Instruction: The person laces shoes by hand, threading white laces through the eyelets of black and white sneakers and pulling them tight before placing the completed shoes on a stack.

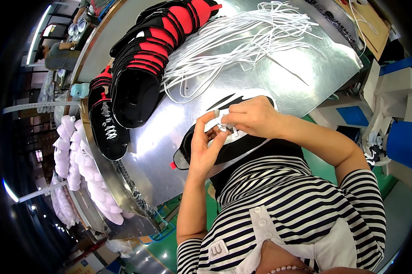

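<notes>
The black shoe upper with smooth white side panels (235,145) lies at the near edge of a shiny, brushed-metal surface (155,148), in front of the person, with a small red fabric tab (173,165) at its left end. The left hand (205,148) curls around its white lacing area, thumb and bent fingers gripping the upper. The right hand (254,116) is closed, its thumb and fingertips pinching a thin white lace (223,129) at the same place; whether the left fingers also grip the lace, I cannot tell. Beyond the hands spreads a loose, tangled bundle of long, flat white laces (242,45). To its left curves a tightly nested row of black-and-red fabric uppers (144,59), the nearest showing a rounded, hollow opening. Beside that lies a narrow black upper with white zigzag lacing (107,130).
</notes>
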The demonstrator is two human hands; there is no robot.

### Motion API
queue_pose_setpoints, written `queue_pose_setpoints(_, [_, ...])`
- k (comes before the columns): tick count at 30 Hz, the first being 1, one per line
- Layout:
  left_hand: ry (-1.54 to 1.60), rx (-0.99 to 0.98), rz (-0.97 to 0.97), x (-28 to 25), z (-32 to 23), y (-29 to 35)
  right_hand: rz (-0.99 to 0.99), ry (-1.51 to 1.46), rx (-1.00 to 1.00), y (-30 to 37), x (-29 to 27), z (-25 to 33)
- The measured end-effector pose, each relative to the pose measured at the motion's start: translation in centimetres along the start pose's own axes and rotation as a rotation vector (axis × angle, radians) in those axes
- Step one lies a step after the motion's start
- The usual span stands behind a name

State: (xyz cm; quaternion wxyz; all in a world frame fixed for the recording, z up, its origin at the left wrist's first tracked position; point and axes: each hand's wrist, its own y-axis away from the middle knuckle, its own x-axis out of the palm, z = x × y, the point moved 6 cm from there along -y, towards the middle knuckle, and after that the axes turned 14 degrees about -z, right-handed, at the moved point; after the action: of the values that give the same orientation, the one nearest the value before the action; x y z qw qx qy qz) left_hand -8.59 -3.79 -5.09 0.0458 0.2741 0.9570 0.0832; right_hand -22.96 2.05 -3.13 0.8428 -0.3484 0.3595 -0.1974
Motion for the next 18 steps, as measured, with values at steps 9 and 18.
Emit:
queue_pose_setpoints(9, [-0.038,-0.068,-0.055,-0.22,-0.17,0.13,-0.143,-0.059,0.044,0.09,0.26,0.18])
queue_pose_setpoints(18, [-0.171,0.055,-0.079,-0.06,-0.87,0.26,-0.123,-0.006,-0.023,0.22,0.18,0.84])
